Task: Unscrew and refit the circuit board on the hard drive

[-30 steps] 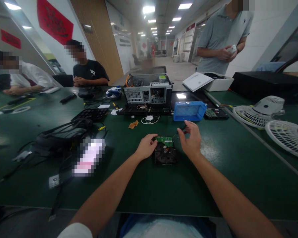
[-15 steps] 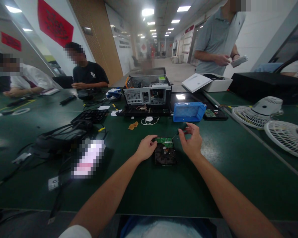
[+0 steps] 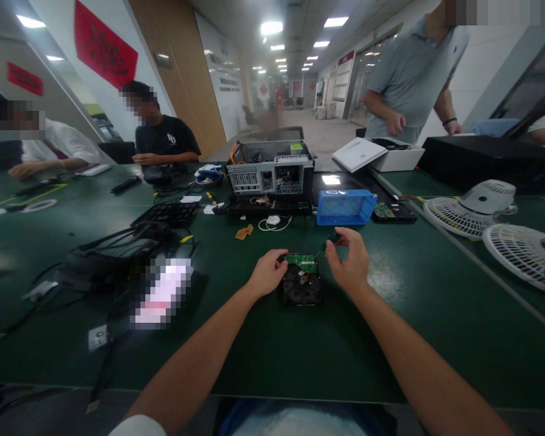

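Note:
A hard drive (image 3: pixel 302 286) lies on the green table with its green circuit board showing along the far part. My left hand (image 3: pixel 269 272) grips the drive's left edge near the board, thumb and fingers closed on it. In my right hand (image 3: pixel 350 261) is a small screwdriver (image 3: pixel 330 239) with a dark handle, pinched between thumb and fingers. Its thin shaft slants down to the left, and the tip is at the board's right edge. Whether the tip sits in a screw is too small to tell.
Beyond my hands stand a blue plastic bin (image 3: pixel 346 208) and an opened computer case (image 3: pixel 270 169). A second hard drive (image 3: pixel 394 212) lies right of the bin, near white fan parts (image 3: pixel 470 206). Leftward are a black bag (image 3: pixel 109 254) and a lit phone (image 3: pixel 163 293). Co-workers are around the table.
My hands hold nearly the same pose, with the screwdriver still at the board's right edge. The standing person on the right has lowered a hand and no longer shows the pale object held before.

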A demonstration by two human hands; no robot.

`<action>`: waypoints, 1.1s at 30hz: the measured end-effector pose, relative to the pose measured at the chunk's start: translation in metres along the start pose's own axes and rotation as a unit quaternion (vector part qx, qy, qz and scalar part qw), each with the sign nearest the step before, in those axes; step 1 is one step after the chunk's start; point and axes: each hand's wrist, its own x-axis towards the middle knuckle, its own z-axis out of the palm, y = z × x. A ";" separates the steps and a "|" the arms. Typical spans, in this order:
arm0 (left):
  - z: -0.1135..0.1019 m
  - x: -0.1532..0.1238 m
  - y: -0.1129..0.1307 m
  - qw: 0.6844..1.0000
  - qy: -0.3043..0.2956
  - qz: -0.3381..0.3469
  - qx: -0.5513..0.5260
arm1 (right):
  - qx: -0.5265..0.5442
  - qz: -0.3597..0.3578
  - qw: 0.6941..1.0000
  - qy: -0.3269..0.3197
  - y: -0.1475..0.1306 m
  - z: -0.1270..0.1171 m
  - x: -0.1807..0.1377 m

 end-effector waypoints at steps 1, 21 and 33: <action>0.000 0.000 0.001 1.000 0.000 -0.001 0.000 | 0.012 0.007 1.000 -0.008 0.000 0.001 -0.002; 0.002 0.001 -0.002 1.000 0.006 0.000 -0.004 | -0.014 -0.009 1.000 -0.008 -0.003 -0.001 -0.001; -0.001 0.000 0.002 1.000 -0.002 -0.008 -0.002 | 0.018 -0.018 0.999 0.023 0.004 0.004 -0.001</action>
